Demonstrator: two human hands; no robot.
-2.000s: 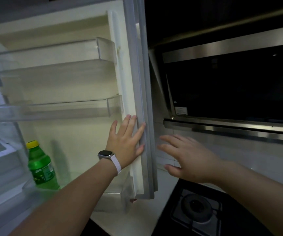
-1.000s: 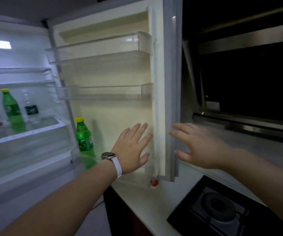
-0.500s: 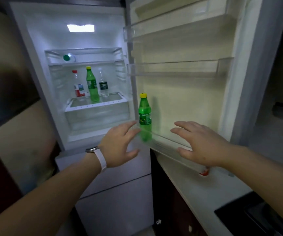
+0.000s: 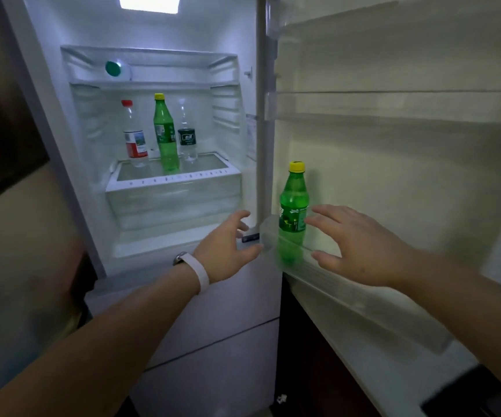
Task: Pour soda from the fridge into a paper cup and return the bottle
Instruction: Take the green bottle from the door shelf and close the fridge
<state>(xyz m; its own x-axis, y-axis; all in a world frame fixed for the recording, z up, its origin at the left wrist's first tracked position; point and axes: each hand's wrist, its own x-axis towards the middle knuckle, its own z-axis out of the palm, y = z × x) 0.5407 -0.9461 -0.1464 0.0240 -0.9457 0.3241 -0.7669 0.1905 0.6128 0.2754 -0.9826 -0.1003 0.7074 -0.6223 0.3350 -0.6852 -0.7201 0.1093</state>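
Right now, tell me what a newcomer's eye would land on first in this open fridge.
The green soda bottle with a yellow cap standing in the lowest door bin draws the eye first, framed by the open left hand and the open right hand, neither touching it. Next, three upright bottles on the lit inner shelf: a red-capped one, a taller green one and a clear one.

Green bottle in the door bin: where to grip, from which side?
Grip the green bottle on its body just above the bin wall, coming from the right with the right hand. It stands upright, its lower part behind the wall.
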